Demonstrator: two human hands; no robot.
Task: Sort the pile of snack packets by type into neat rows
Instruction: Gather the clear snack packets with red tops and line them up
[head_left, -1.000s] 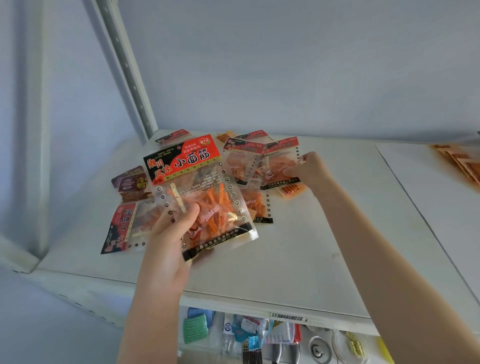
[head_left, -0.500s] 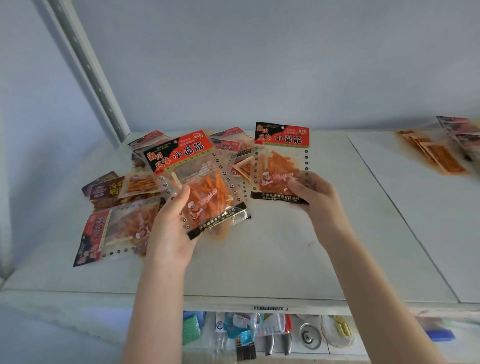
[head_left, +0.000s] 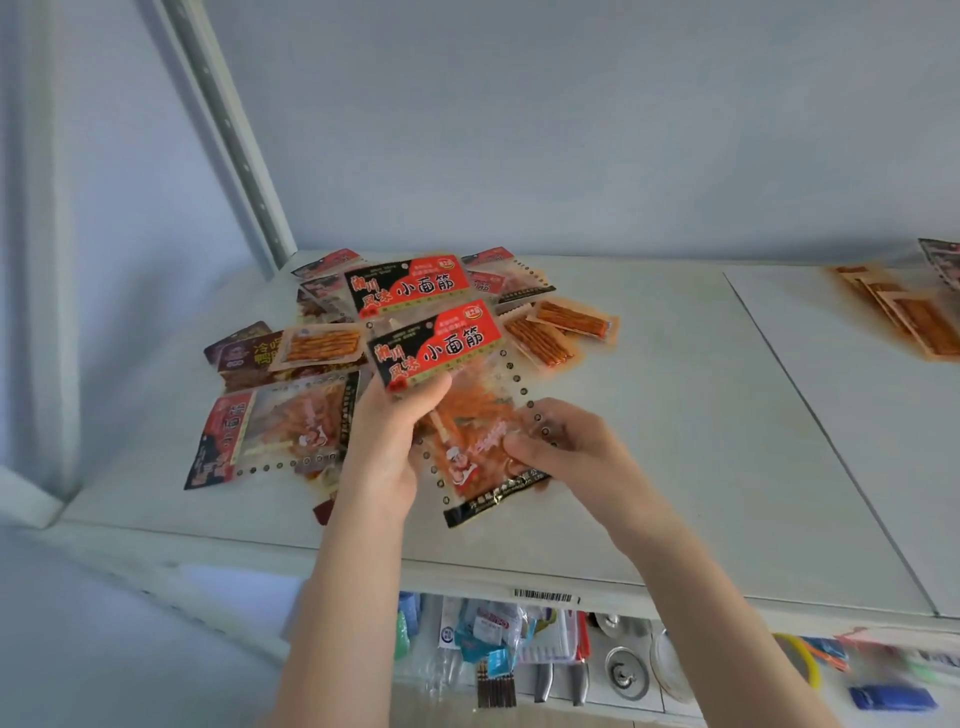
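L hand (head_left: 387, 447) grips the front packet (head_left: 467, 410) from its left side, thumb pressed on the lower edge of the red label, fingers curled behind. R hand (head_left: 576, 452) pinches the same packet at its lower right, fingers narrow, tips on the clear film. The packet is held tilted above the shelf (head_left: 649, 467), over the front edge of the pile (head_left: 311, 364). The 2nd packet (head_left: 408, 286), same type, sits just behind and above it, overlapping. Can't tell which hand carries it.

Edges/room: the pile fills the shelf's left rear, near the slotted upright post (head_left: 234, 135) and back wall. Bare white surface runs from R hand to the panel seam (head_left: 831, 441), and there's a strip along the front lip. On the next panel, far right, orange flat packs (head_left: 909, 317) lie by the frame edge. A barcode tag (head_left: 543, 596) is on the front lip. Blurry hanging goods (head_left: 498, 649) sit below.

Writing: both red labels read "小面筋" in black, w/ "风味" on the black left part. The small print is too blurred. A flat packet (head_left: 270, 431) of the same type lies turned sideways at the pile's left front. Dark brown packs (head_left: 244, 353) have gold writing, partly covered. Small orange stick packs (head_left: 540, 340) are at the pile's right, and one (head_left: 322, 345) is at left.
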